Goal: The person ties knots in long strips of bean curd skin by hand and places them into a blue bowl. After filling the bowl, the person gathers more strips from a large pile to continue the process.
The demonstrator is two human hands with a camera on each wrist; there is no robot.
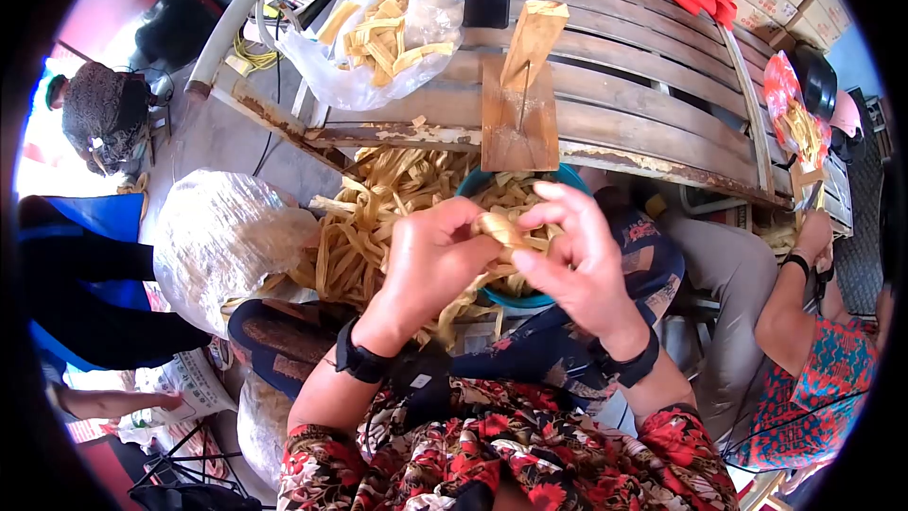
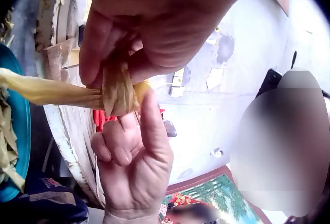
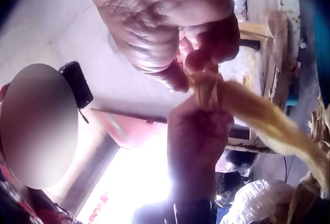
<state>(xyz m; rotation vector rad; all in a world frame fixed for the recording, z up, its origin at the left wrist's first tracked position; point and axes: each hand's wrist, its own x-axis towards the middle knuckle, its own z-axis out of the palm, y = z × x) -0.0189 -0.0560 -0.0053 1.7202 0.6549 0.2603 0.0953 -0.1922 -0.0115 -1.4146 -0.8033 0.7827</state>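
Observation:
In front of the body, both hands work on a folded yellowish strip (image 1: pixel 501 229), wound into a small thick bundle. My left hand (image 1: pixel 430 256) pinches the bundle between thumb and fingers from the left. From the other side, my right hand (image 1: pixel 584 265) has its thumb and index finger at the bundle, its other fingers apart from it. One long flat tail of the strip (image 2: pixel 56 91) hangs out sideways in the left wrist view. Below the hands stands a teal basin (image 1: pixel 574 180) holding similar pale strips.
A wooden block with an upright post (image 1: pixel 534 43) sits on the slatted bench (image 1: pixel 643 114). Left of it lies a plastic bag (image 1: pixel 322 71) with yellowish pieces. More strips (image 1: pixel 355 256) heap beside a white wrapped bundle (image 1: pixel 222 237). Another person's arm (image 1: pixel 790 312) is at right.

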